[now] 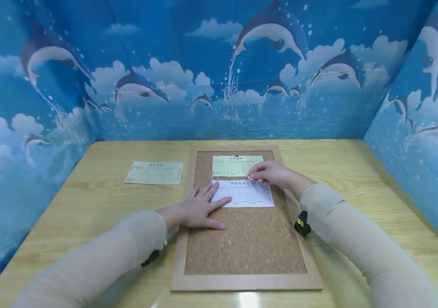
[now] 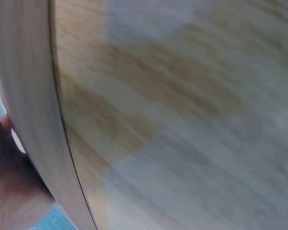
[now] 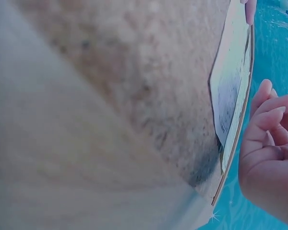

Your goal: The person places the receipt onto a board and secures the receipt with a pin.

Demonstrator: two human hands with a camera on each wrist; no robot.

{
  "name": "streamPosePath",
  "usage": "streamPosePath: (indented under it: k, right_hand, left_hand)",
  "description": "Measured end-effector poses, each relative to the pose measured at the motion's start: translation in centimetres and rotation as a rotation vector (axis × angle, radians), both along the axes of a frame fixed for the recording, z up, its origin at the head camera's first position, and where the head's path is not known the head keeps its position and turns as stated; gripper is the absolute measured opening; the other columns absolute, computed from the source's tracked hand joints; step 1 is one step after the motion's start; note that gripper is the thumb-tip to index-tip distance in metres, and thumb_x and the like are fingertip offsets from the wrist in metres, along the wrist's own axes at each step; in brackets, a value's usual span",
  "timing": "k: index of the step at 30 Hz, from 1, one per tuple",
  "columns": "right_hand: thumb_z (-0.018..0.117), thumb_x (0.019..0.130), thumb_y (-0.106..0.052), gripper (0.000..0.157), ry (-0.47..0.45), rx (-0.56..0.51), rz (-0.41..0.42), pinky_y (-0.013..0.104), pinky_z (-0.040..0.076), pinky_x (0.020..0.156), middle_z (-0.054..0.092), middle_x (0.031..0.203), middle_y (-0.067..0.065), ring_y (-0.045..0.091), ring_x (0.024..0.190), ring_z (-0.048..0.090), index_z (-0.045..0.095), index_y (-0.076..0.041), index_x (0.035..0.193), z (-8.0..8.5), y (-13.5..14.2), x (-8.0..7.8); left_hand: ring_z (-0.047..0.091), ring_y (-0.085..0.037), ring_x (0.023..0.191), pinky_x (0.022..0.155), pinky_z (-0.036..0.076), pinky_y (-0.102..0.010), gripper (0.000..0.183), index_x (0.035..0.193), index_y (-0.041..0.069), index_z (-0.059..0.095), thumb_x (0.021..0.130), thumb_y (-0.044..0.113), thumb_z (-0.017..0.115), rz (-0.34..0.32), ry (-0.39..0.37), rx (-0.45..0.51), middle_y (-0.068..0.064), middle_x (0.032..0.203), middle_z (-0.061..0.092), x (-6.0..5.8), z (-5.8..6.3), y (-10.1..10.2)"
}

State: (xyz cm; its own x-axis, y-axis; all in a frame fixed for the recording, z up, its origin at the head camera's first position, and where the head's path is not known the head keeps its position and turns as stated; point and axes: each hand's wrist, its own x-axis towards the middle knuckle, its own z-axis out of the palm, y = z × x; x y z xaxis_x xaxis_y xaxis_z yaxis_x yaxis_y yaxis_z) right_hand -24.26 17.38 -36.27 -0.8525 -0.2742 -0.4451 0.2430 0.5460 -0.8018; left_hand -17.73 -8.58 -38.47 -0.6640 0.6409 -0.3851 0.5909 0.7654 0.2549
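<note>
A cork board (image 1: 242, 244) with a wooden frame lies on the table. Across its upper part is a pale green printed slip (image 1: 226, 168), with a small dark pin (image 1: 236, 157) at its top edge. Just below it lies a white printed slip (image 1: 251, 196). My left hand (image 1: 200, 209), fingers spread, rests on the board and presses the white slip's left edge. Above the white slip's top edge, my right hand (image 1: 268, 173) pinches a small shiny pin (image 1: 248, 176), mostly hidden by fingertips. The right wrist view shows this hand (image 3: 269, 148) with curled fingers.
Another pale green slip (image 1: 155, 173) lies on the wooden table (image 1: 99, 205), left of the board. Blue dolphin-printed curtains (image 1: 173, 111) stand around the back and both sides. A dark wrist device (image 1: 302, 223) hangs at the right sleeve.
</note>
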Motion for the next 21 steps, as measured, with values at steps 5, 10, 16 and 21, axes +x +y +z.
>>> streamPosePath:
  k: [5,10,16,21]
  right_hand:
    - [0.051,0.097,-0.012,0.022,0.0,0.007,0.017,0.025,0.039,0.057,0.065,0.088,0.006,0.011,0.062,0.046,0.061,0.0,0.112,-0.11,-0.28,-0.07]
    - [0.052,0.096,-0.013,0.022,0.002,0.022,0.008,0.024,0.04,0.057,0.065,0.088,0.006,0.011,0.063,0.047,0.063,-0.001,0.111,-0.02,-0.47,-0.23]
    - [0.053,0.096,-0.012,0.023,-0.015,0.009,0.018,0.023,0.041,0.057,0.065,0.087,0.006,0.01,0.061,0.047,0.062,0.0,0.112,-0.14,-0.88,-0.23]
    - [0.053,0.096,-0.013,0.023,-0.016,0.0,0.002,0.023,0.04,0.056,0.065,0.087,0.006,0.01,0.06,0.047,0.062,0.001,0.112,-0.3,-0.85,-0.23]
  left_hand:
    - [-0.018,-0.024,0.139,0.108,-0.003,-0.055,0.083,0.148,0.043,0.011,0.078,0.077,0.039,-0.01,0.007,-0.002,-0.009,0.154,-0.018,0.09,-0.08,-0.01]
    - [-0.019,-0.025,0.138,0.108,-0.004,-0.055,0.082,0.148,0.041,0.01,0.08,0.076,0.039,-0.023,-0.003,-0.009,-0.01,0.153,-0.019,-0.14,0.2,0.16]
    - [-0.018,-0.026,0.139,0.108,-0.004,-0.055,0.082,0.148,0.041,0.01,0.08,0.076,0.039,-0.019,-0.004,-0.012,-0.011,0.153,-0.017,0.05,0.15,0.05]
    - [-0.018,-0.025,0.139,0.108,-0.004,-0.055,0.082,0.148,0.041,0.011,0.08,0.076,0.04,-0.019,-0.003,-0.008,-0.011,0.153,-0.017,0.08,0.17,0.08]
